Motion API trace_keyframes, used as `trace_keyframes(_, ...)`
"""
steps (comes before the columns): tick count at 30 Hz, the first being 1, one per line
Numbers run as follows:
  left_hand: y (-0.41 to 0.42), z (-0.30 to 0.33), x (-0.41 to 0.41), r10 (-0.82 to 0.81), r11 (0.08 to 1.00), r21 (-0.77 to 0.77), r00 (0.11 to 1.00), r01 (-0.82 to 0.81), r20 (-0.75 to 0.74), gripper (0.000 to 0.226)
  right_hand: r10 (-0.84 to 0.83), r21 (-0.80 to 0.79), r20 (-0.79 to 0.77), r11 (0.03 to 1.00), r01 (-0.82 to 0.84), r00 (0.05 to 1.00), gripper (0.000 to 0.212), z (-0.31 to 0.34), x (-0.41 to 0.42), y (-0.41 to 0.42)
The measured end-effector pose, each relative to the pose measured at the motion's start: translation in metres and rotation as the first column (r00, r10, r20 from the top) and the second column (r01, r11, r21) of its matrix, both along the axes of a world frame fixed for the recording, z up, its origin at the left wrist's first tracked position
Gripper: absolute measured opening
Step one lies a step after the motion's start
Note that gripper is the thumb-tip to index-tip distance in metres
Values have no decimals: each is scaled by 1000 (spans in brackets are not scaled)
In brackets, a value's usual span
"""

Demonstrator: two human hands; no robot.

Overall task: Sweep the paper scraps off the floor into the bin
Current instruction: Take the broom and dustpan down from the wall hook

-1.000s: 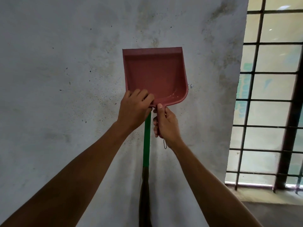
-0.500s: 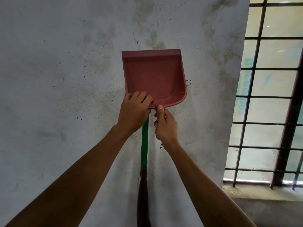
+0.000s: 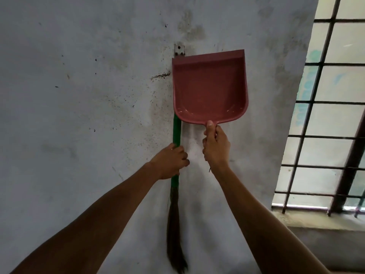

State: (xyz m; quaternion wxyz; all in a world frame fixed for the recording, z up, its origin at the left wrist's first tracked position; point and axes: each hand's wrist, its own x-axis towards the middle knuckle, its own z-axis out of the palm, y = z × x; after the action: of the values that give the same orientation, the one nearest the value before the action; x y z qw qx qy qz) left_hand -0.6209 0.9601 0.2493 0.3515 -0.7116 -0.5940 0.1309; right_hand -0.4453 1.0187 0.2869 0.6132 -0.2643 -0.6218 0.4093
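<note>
**Handling Notes: Broom and Dustpan at the Wall**

Head view.

- Location of tools: dustpan held up in front of the wall, pan mouth upward, handle downward. Broom upright and close against the same wall, just left of the dustpan; green shaft above, dark bristle bundle hanging below. Top of shaft hidden behind the dustpan's left edge. Small metal bracket fixed to the wall directly above.
- Right hand: fingers curled round the dustpan handle, thumb laid straight up along it to the base of the pan.
- Left hand: fingers wrapped round the green shaft, low down, just above the bristle binding.
- Paper scraps, floor and bin: not in view. Barred window to the right.

Expected handling, judged from appearance.

- Dustpan: thin moulded plastic, probably light and stiff; glossy surface likely slippery. Best held at the handle, as now; thumb along the top gives tilt control.
- Broom: shaft rigid and smooth, suited to a full wrap. Bristles soft and flexible, not a holding point. Low hold favours short strokes; higher hold gives more reach.
- Neither item fragile. Whether the broom hangs from the bracket cannot be told.
</note>
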Motion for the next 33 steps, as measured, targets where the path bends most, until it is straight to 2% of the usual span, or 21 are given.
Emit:
trace_keyframes(2,8,-16,-2,49,992,-113,992,-63,-118,57,-6,11,13,1000,6,1000,53,-8,1,4)
trace_keyframes(6,22,-32,-11,147,962,-184,954,-199,-261,70,-5,30,19,1000,4,1000,55,-15,4,12)
trace_keyframes(12,40,-41,-3,293,881,-220,849,-418,-439,52,-60,28,63,998,58,996,54,-15,9,20)
trace_keyframes(16,43,-37,4,296,878,-210,833,-430,-468,46,-51,33,26,998,50,998,50,-16,17,21)
trace_keyframes(22,41,-14,17,243,926,-182,892,-330,-382,49,-61,-3,7,998,61,998,46,-23,29,33)
trace_keyframes(29,17,66,45,235,969,8,904,-249,-358,49,-22,8,-6,1000,22,1000,44,-18,48,28)
trace_keyframes(33,-5,103,56,308,950,143,905,-277,-294,54,-13,14,-21,1000,13,1000,44,-15,63,26)
